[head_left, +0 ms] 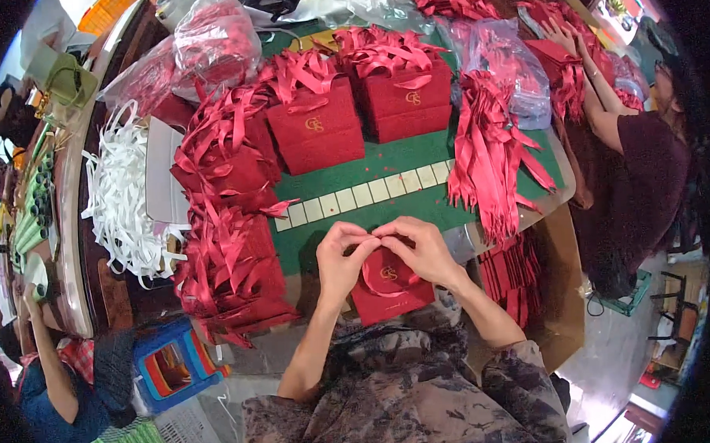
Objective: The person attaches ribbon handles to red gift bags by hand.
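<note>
A small red gift bag point(394, 299) with a gold emblem and a pink-red ribbon loop on its front is close to my body, at the table's near edge. My left hand point(344, 252) and my right hand point(416, 250) meet at its top edge. Both are closed, with thumbs and forefingers pinched together at one spot. What lies between the fingertips is too small to make out; it may be ribbon or the bag's rim. Beyond my hands a row of pale rectangular cards point(366, 193) crosses the green table top point(407, 149).
Upright red bags point(317, 128) with ribbons stand at the back. Ribboned bags point(234, 262) pile up at left, beside white ribbons point(120, 196). Loose red ribbons point(491, 156) hang at right above a cardboard box point(560, 284) of red bags. A co-worker point(633, 154) works at far right, another point(69, 384) at left.
</note>
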`<state>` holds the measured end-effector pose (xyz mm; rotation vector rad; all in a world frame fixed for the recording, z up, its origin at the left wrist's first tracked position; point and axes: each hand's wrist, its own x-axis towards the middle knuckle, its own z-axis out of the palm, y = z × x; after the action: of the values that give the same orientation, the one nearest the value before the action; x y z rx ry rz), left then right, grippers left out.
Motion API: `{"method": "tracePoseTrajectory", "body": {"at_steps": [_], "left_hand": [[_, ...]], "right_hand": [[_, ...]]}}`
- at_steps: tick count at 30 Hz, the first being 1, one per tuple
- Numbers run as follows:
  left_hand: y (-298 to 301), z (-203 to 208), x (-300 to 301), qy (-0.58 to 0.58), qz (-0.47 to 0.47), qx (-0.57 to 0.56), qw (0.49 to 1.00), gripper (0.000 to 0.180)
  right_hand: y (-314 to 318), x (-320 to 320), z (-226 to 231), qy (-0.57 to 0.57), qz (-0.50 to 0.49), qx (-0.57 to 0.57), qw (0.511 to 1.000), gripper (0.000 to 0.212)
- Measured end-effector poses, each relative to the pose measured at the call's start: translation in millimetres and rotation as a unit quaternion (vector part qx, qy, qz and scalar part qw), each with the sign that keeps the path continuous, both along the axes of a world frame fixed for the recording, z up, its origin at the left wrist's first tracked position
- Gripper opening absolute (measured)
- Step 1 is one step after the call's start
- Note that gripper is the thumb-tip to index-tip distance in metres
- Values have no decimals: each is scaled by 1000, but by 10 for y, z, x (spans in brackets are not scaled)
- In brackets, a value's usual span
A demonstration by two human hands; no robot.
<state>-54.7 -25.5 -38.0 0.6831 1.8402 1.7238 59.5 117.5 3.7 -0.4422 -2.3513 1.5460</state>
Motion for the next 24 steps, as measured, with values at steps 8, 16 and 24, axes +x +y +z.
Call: {"method": "tracePoseTrajectory", "body": {"at_steps": [8,16,24], "left_hand": [[-8,12,-9,-70,-23,4,997,22],[-2,2,-33,-104,-39,58,992,23],[70,25,15,-101,-17,60,993,22]], "right_hand": [[78,3,-52,-48,34,-130,990,18],[112,3,-65,-18,57,-116,991,16],[169,26,-245,-14,47,-167,985,11]]}}
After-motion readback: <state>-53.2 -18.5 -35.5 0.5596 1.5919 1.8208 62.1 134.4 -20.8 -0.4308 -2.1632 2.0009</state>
